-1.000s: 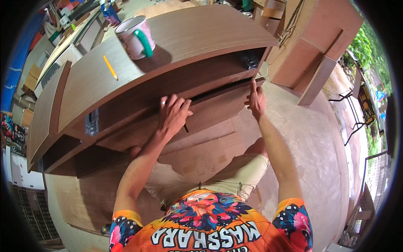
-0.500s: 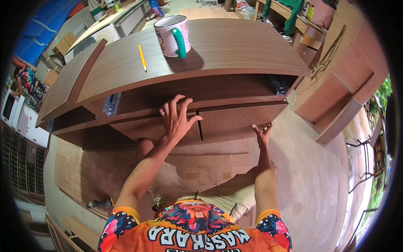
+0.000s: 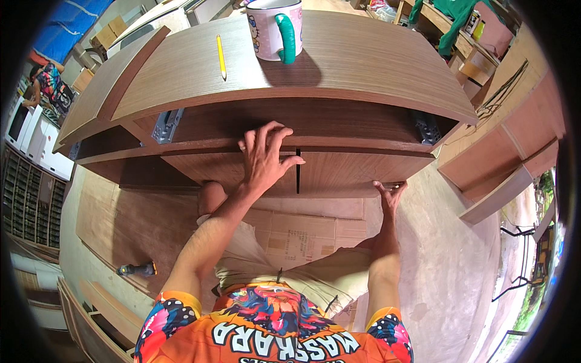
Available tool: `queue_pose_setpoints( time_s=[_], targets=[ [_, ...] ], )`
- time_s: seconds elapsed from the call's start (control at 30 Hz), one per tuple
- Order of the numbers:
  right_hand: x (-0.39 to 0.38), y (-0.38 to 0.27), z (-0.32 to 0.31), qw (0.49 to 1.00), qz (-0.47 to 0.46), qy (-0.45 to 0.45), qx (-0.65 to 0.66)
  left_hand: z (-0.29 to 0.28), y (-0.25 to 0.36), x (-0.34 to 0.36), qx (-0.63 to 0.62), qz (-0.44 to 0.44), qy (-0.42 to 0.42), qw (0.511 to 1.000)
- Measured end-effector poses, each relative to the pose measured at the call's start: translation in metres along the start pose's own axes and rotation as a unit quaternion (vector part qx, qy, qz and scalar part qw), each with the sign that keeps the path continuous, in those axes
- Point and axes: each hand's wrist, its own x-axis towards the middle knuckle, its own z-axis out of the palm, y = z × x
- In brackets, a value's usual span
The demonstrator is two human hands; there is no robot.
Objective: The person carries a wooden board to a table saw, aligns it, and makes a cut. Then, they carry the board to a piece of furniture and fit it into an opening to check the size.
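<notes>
A brown wood-grain cabinet point(image 3: 387, 60) stands before me, with two door panels low on its front. My left hand point(image 3: 264, 154) rests at the top edge of the left door point(image 3: 212, 168), fingers spread and bent over it, thumb toward the narrow dark gap between the doors. At the lower right corner of the right door point(image 3: 351, 172), my right hand point(image 3: 390, 192) has its thumb on the front face and its other fingers around the side edge, partly hidden. Above the doors runs an open slot with metal drawer slides point(image 3: 167, 126) at its ends.
On the cabinet top stand a mug point(image 3: 266, 30) with a green handle and a yellow pencil point(image 3: 221, 57). Flattened cardboard point(image 3: 296, 233) lies under my legs. A cordless power tool point(image 3: 137, 269) is on the floor at left. Wooden panels point(image 3: 484, 157) stand at right. Another person point(image 3: 51, 88) is far left.
The view has shifted, so the cabinet and mug appear farther right, with the mug nearer the upper edge. Both hands keep about the same places on the doors.
</notes>
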Motion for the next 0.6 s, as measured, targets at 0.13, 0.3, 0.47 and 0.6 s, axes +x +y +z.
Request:
queue_pose_setpoints(
  time_s=[0.13,0.3,0.47,0.6],
  targets=[
    [0.001,0.002,0.000,0.999,0.009,-0.014,-0.040,0.000,-0.001,0.000,0.006,-0.002,-0.008,1.000],
    [0.000,0.013,-0.007,0.998,0.039,-0.003,0.051,0.007,0.011,0.007,0.006,0.000,-0.014,1.000],
    [0.002,-0.002,-0.004,0.998,0.051,-0.015,0.034,-0.008,0.011,0.006,0.002,-0.017,0.000,1.000],
    [-0.002,-0.022,-0.007,0.996,0.049,0.000,-0.071,-0.011,0.015,0.009,0.009,-0.010,-0.006,1.000]
  ],
)
